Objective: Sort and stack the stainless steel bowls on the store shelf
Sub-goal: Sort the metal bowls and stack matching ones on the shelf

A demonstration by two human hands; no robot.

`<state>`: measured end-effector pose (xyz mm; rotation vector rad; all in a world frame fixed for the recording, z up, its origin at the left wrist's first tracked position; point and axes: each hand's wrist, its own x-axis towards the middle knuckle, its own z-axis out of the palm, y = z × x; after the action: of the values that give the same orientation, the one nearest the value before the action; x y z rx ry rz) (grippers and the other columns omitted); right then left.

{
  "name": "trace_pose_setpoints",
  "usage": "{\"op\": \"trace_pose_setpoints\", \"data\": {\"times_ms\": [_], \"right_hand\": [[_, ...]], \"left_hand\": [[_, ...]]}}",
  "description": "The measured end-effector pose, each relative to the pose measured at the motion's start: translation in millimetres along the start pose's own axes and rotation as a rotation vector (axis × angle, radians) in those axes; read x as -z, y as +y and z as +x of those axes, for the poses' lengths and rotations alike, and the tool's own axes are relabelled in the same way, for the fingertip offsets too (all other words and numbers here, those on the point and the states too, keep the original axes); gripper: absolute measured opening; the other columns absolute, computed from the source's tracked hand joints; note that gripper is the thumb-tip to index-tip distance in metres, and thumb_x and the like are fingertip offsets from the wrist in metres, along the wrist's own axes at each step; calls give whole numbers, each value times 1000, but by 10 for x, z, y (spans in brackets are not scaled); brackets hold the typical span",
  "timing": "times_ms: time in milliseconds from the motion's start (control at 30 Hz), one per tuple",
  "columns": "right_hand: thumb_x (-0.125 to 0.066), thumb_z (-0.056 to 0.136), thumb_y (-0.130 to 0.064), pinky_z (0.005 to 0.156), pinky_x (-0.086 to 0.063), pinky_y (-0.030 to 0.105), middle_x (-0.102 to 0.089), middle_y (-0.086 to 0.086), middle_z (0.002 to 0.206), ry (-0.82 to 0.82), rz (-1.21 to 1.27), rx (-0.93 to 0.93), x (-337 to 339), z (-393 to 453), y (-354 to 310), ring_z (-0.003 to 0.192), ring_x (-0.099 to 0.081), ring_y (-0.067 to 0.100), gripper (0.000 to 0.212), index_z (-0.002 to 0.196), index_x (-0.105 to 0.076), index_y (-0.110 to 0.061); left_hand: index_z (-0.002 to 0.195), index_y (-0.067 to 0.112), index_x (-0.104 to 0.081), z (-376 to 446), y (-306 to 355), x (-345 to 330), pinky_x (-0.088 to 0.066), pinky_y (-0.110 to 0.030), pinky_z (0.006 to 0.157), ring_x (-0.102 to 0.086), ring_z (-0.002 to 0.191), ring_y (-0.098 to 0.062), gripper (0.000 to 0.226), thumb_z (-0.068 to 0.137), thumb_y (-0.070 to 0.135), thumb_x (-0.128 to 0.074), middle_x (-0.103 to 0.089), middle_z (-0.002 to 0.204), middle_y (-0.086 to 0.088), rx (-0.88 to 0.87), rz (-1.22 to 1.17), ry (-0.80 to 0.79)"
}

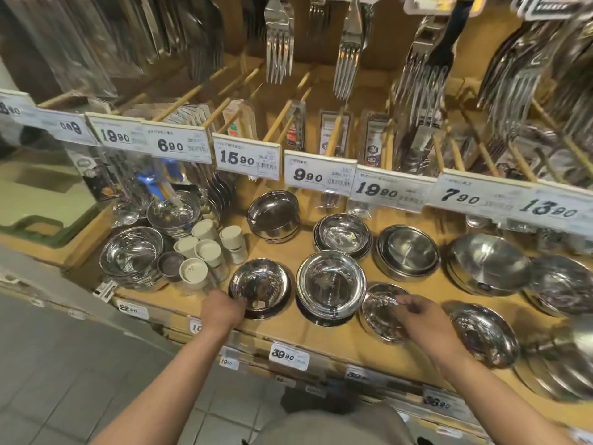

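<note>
Several stainless steel bowls stand on a wooden shelf (276,332). My left hand (224,308) grips the near-left rim of a shallow bowl (260,285) at the front. My right hand (420,316) pinches the rim of a small bowl (380,311), which is tilted up off the shelf. Between the two sits a deeper stack of bowls (332,284). Behind stand a tilted stack (272,215), a stack (343,236) and a matt stack (407,252). More bowls (487,264) lie to the right, and one (484,332) at the front right.
White-capped shakers (205,248) cluster at the left beside large bowls (131,252). Price tags (317,173) hang on a rail above the bowls, with packed forks (279,43) and cutlery higher up. A tiled floor (64,364) lies below the shelf edge.
</note>
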<state>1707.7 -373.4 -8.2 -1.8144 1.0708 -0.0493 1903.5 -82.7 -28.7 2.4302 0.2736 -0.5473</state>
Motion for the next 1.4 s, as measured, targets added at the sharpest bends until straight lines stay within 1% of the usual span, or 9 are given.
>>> {"op": "trace_pose_setpoints", "data": {"times_ms": [300, 433, 567, 733, 933, 1100, 1233, 1300, 1400], "right_hand": [[-68, 91, -26, 71, -60, 40, -77, 8, 78, 47, -120, -96, 15, -262, 275, 73, -74, 26, 19, 99, -63, -10], [-64, 96, -17, 72, -62, 51, -75, 23, 82, 25, 90, -167, -65, -256, 327, 74, -75, 38, 23, 86, -67, 4], [-61, 99, -12, 40, -49, 20, -75, 20, 89, -2, 351, -346, -94, -225, 305, 46, -67, 12, 16, 101, -65, 3], [-57, 100, -6, 37, -40, 21, -60, 10, 64, -69, 499, -427, 11, -158, 370, 35, -53, 10, 19, 114, -58, 7], [-60, 97, -1, 67, -62, 32, -69, 26, 111, -1, 628, -467, 65, -163, 512, 83, -73, 28, 17, 111, -59, 9], [-59, 97, 2, 59, -62, 25, -69, 28, 111, -7, 596, -454, 53, -212, 556, 86, -73, 30, 21, 116, -59, 10], [-58, 99, -3, 49, -58, 21, -72, 26, 102, -68, 518, -467, 57, -245, 516, 63, -73, 20, 15, 107, -60, 9], [-57, 101, -13, 55, -56, 28, -73, 23, 91, -5, 368, -437, 69, -225, 504, 59, -67, 24, 22, 100, -64, 8], [-57, 96, -28, 69, -44, 38, -64, 15, 84, 191, 135, -285, 140, -198, 442, 73, -56, 26, 30, 97, -65, 1]], "left_hand": [[92, 1, -65, -5, 110, 36, -44, -34, 66, -57, 80, -31, 12, 87, 12, -65, -62, 86, -14, -54, 197, 88], [90, 0, -65, 58, 148, 41, -41, -36, 64, -57, 79, -31, 20, 95, 19, -62, -65, 88, -16, -104, 238, 63], [95, -5, -66, 73, 169, 17, -44, -37, 66, -65, 91, -37, 13, 92, 7, -61, -68, 93, -21, -92, 257, 54], [86, -5, -66, 79, 196, 37, -60, -42, 71, -71, 82, -36, 9, 86, 3, -64, -73, 86, -22, -59, 149, 23], [88, -11, -66, 146, 236, 188, -62, -57, 76, -75, 70, -40, 13, 87, 2, -67, -72, 80, -25, 34, -143, -60], [94, -10, -59, -61, 500, 469, -55, -28, 37, -66, 56, -29, 10, 97, -2, -54, -70, 91, -28, 52, -255, -126], [93, -9, -58, -412, 824, 671, -44, -21, 28, -62, 36, -18, 16, 100, 4, -51, -69, 72, -22, -96, -198, -148], [95, -7, -58, -597, 982, 666, -48, -22, 34, -66, 39, -18, 14, 100, 5, -52, -68, 80, -22, -196, -207, -189], [98, -5, -65, -836, 1181, 482, -64, -46, 71, -75, 71, -34, 13, 97, 6, -58, -73, 91, -23, -296, -229, -261]]}}
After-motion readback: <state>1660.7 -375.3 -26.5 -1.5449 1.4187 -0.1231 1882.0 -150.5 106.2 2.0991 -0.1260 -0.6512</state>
